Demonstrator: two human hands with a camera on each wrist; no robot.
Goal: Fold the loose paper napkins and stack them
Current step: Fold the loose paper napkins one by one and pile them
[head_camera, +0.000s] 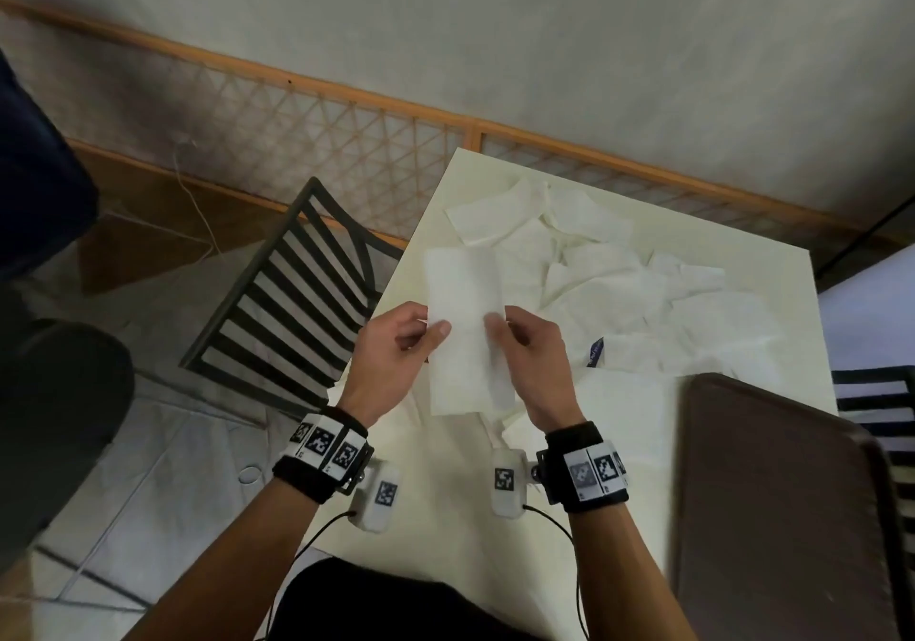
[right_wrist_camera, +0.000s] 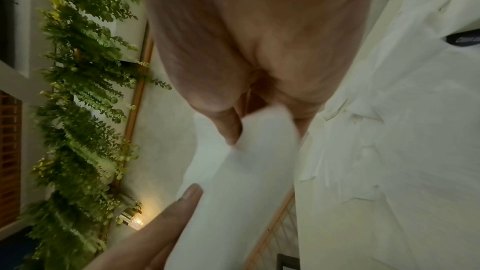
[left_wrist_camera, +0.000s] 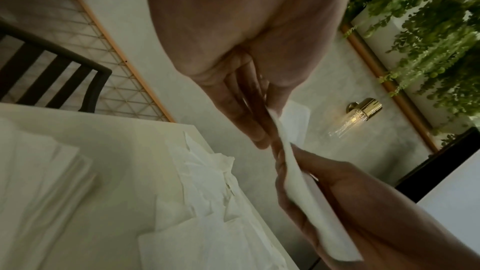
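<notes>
Pinched between both hands, left hand (head_camera: 396,346) and right hand (head_camera: 532,348), above the near edge of the bench (head_camera: 460,531): one napkin (head_camera: 465,323), folded to a strip. Beyond, toward the far edge, loose napkins (head_camera: 609,274) heaped unfolded. Most apparently left to fold.

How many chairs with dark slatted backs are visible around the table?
2. One chair stands at the table's left side; another chair shows partly at the right edge. More may be hidden outside the view.
</notes>
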